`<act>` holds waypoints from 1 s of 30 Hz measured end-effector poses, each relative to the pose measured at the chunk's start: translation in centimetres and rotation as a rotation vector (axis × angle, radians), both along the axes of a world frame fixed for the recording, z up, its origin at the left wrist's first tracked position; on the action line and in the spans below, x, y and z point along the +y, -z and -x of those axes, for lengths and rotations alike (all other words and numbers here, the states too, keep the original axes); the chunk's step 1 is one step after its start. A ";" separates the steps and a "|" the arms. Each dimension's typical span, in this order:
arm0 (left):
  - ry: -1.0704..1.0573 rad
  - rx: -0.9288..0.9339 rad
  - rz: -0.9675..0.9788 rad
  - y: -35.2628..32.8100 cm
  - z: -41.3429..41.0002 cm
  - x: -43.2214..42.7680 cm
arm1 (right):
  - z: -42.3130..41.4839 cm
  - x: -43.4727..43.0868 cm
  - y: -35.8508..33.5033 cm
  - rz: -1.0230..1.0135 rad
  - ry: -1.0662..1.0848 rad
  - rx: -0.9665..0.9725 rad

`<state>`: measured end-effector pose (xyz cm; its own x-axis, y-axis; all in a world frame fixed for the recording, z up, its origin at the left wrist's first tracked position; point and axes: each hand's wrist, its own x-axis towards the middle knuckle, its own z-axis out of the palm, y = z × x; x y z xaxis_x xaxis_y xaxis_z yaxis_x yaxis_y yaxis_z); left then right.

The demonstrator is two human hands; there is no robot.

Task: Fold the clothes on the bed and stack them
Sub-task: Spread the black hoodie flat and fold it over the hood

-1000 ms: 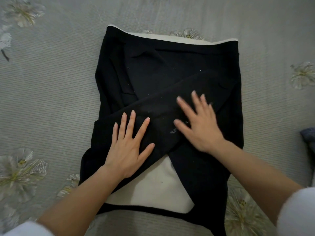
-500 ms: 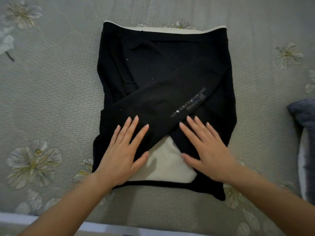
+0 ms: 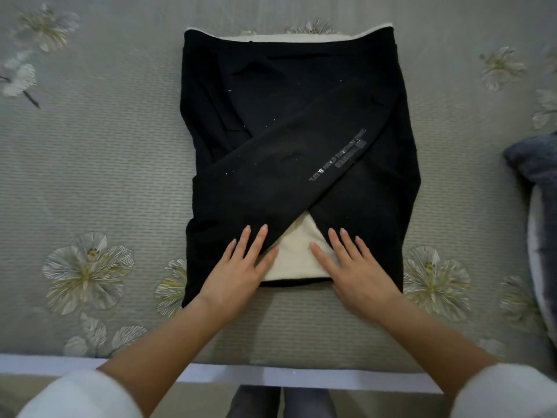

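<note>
Black top lay sleeves-crossed on the bed, our left hand and right hand both flat, fingers spread, on its near hem, and we judged gripping both corners evenly would fold it up square.

It was a home bedroom: a bed in a grey flowered spread lay under the left hand and right hand, and a dark pillow sat well right of the right hand.
</note>
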<state>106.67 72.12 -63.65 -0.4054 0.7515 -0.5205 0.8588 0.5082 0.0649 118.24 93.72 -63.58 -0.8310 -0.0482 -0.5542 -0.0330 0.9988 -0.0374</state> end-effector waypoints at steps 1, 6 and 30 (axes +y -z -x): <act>-0.014 -0.037 -0.012 -0.3 0.3 0.3 | 0.4 0.0 -0.3 0.016 0.013 -0.009; -0.251 -0.370 -0.063 -3.9 4.2 2.1 | 4.2 1.8 -3.8 0.246 0.271 -0.057; -0.199 -0.551 0.157 -13.3 13.5 4.1 | 11.5 6.0 -13.6 0.268 0.218 -0.490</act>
<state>93.16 76.25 -50.31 -0.1692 0.5863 -0.7922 0.6077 0.6949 0.3845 106.75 99.70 -50.01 -0.4882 -0.0967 -0.8674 0.2563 0.9341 -0.2484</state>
